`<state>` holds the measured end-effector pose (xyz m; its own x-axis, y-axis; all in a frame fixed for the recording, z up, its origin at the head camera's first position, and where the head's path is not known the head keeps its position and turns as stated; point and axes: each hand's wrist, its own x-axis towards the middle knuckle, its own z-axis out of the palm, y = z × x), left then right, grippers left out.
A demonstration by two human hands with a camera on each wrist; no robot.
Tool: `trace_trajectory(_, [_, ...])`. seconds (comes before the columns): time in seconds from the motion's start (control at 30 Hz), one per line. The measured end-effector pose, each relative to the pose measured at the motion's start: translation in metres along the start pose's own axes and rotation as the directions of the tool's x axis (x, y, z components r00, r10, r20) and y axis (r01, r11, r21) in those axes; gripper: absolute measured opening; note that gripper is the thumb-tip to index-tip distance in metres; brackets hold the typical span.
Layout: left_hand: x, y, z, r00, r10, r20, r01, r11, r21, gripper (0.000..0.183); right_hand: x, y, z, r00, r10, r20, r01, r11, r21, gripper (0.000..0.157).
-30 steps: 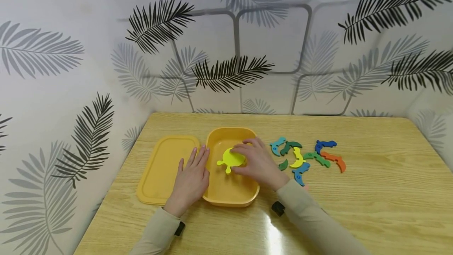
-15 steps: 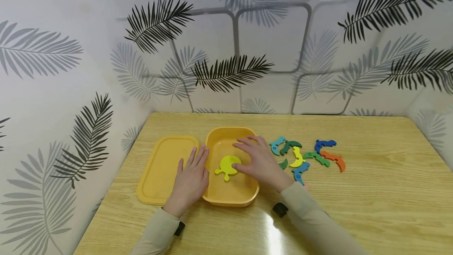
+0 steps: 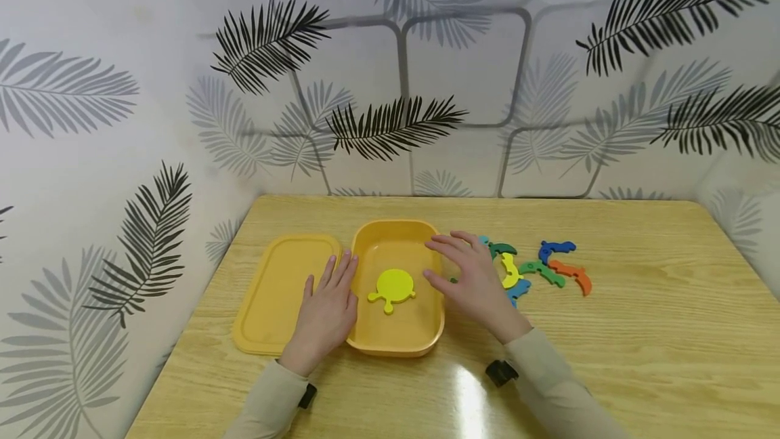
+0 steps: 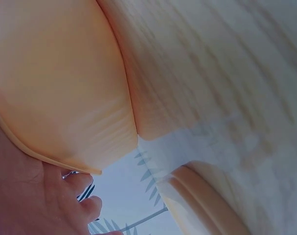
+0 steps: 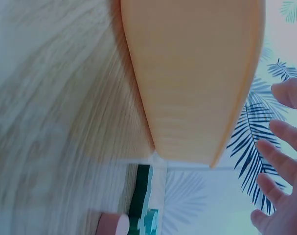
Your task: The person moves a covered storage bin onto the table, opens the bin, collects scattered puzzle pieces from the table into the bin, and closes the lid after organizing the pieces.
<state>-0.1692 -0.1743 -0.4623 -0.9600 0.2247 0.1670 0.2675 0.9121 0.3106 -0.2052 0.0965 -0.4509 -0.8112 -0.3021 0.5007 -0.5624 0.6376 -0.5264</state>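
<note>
Yellow and flat, a disc-shaped piece [image 3: 395,284] with stubby knobs along its edge lies on the floor of an orange-yellow plastic container [image 3: 396,334], a little left of its middle and apart from both hands. The left hand [image 3: 327,310] rests against the container's left rim, palm down, its fingers straight, with the little finger spread from the others. Beneath and beside this hand, just left of the container, lies a matching lid [image 3: 274,297], flat on the wooden table [image 3: 658,351]. The right hand [image 3: 478,283] hangs over the right rim, its fingers gently bent and apart from the thumb, with nothing between them; in the right wrist view they are well spread.

Right of the container, partly covered by the right hand, curved pieces lie in a loose cluster: a dark green piece [image 3: 504,249], a small yellow piece [image 3: 510,271], a lighter blue piece [image 3: 518,288], a green piece [image 3: 542,272], a dark blue piece [image 3: 556,249] and an orange piece [image 3: 573,276]. The right wrist view also shows a pinkish piece [image 5: 111,224]. Both sleeves are beige, and a leaf-patterned wall [image 3: 365,175] stands behind.
</note>
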Motion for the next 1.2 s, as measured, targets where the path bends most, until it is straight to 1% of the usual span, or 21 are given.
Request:
trace_trajectory(0.2, [0.0,0.0,0.0,1.0,-0.005,0.007,0.005,1.0,-0.001,0.055,-0.005,0.01,-0.011,0.994,-0.013,-0.104,0.017,0.999,0.033,0.042])
trace_trajectory(0.3, [0.0,0.001,0.0,1.0,-0.01,0.011,0.01,1.0,0.001,0.055,-0.006,0.018,-0.016,0.992,-0.025,-0.127,0.029,0.999,0.025,0.04])
trace_trajectory(0.37, [-0.001,0.0,0.0,1.0,-0.012,0.014,0.012,1.0,-0.001,0.055,-0.006,0.025,-0.019,0.992,-0.028,-0.122,0.029,1.0,0.007,0.039])
trace_trajectory(0.47, [-0.001,0.0,0.0,1.0,-0.015,0.02,0.015,1.0,-0.007,0.055,-0.006,0.038,-0.021,0.996,-0.013,-0.086,0.009,0.999,-0.04,0.039])
trace_trajectory(0.57, [-0.002,0.0,0.0,1.0,-0.016,0.022,0.016,1.0,-0.013,0.055,-0.007,0.05,-0.022,0.999,0.021,-0.026,-0.023,0.997,-0.08,0.037])
trace_trajectory(0.67, [-0.001,-0.001,0.0,1.0,-0.014,0.016,0.014,1.0,-0.012,0.055,-0.005,0.059,-0.024,0.997,0.062,0.035,-0.058,0.993,-0.104,0.034])
trace_trajectory(0.77, [-0.001,-0.001,0.001,1.0,-0.011,0.007,0.011,1.0,-0.008,0.055,-0.002,0.066,-0.026,0.992,0.096,0.086,-0.085,0.989,-0.122,0.033])
trace_trajectory(0.93, [-0.001,-0.001,0.002,1.0,-0.009,0.003,0.009,1.0,-0.017,0.055,0.001,0.076,-0.026,0.98,0.119,0.156,-0.092,0.981,-0.171,0.035])
trace_trajectory(1.1, [-0.001,-0.001,0.002,1.0,-0.012,0.011,0.012,1.0,-0.023,0.055,0.003,0.082,-0.025,0.965,0.131,0.229,-0.084,0.976,-0.203,0.042])
trace_trajectory(1.2, [0.0,-0.002,0.002,1.0,-0.007,0.004,0.007,1.0,-0.02,0.055,0.005,0.082,-0.026,0.953,0.141,0.268,-0.084,0.973,-0.215,0.047])
